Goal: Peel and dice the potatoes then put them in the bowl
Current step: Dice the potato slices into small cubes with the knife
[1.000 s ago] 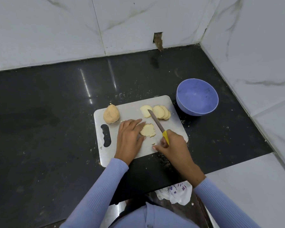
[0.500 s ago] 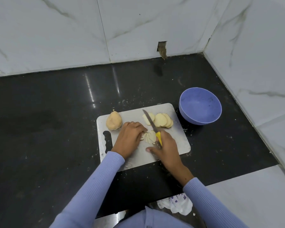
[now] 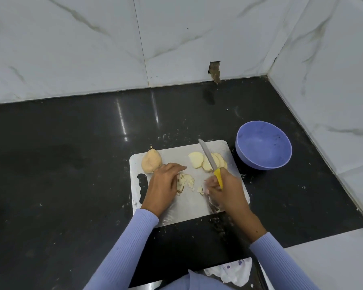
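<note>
Potatoes lie on my cutting board: a whole peeled potato at its far left corner, slices at the far right, diced bits in the middle. My left hand lies flat beside the bits, fingers released. My right hand is clenched on the yellow-handled knife, blade across the slices. The purple bowl sits on the bench just right of the board.
</note>
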{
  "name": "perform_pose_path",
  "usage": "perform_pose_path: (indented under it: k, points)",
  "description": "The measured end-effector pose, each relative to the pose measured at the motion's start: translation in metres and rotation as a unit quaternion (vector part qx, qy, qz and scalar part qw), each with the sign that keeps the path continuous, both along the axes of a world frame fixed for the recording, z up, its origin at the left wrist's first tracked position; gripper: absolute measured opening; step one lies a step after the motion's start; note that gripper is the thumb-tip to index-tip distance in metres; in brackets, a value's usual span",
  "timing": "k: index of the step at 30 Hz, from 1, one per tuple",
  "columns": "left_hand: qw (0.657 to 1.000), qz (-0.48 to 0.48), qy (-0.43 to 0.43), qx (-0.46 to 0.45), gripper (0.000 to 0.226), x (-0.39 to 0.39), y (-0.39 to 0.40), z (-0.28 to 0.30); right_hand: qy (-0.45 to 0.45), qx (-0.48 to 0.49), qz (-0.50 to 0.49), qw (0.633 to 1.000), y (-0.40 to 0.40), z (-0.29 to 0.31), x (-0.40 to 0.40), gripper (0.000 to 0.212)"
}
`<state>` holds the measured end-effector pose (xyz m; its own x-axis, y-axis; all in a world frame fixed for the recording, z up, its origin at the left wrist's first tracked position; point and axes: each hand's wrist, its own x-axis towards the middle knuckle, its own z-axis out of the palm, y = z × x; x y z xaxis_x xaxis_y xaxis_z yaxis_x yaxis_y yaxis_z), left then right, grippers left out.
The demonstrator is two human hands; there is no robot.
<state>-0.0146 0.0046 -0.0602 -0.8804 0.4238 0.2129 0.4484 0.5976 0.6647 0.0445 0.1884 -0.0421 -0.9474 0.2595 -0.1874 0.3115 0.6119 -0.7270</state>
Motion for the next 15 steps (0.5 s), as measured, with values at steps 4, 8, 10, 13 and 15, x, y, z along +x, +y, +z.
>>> perform_pose_path:
  k: [4,8,10,13,15]
  points:
    - [1.0,-0.01,0.001,-0.005,0.037,-0.002,0.006,0.001,-0.069,0.005,0.013,0.998,-0.006,-0.006,0.004,0.037]
    - [1.0,-0.019,0.0,-0.013,0.039,-0.007,0.011,0.002,0.005,0.012,0.011,1.0,-0.029,-0.009,-0.014,0.036]
    - [1.0,-0.02,0.005,-0.019,0.039,-0.009,0.013,0.001,0.045,-0.02,-0.012,0.999,-0.035,-0.008,-0.023,0.024]
    - [1.0,-0.01,0.012,-0.021,0.033,-0.015,0.016,0.001,0.078,-0.066,-0.051,0.993,-0.036,-0.002,-0.025,0.008]
    - [1.0,-0.001,0.011,-0.026,0.029,-0.019,0.019,0.001,0.077,-0.112,-0.071,0.988,-0.032,-0.002,-0.023,0.013]
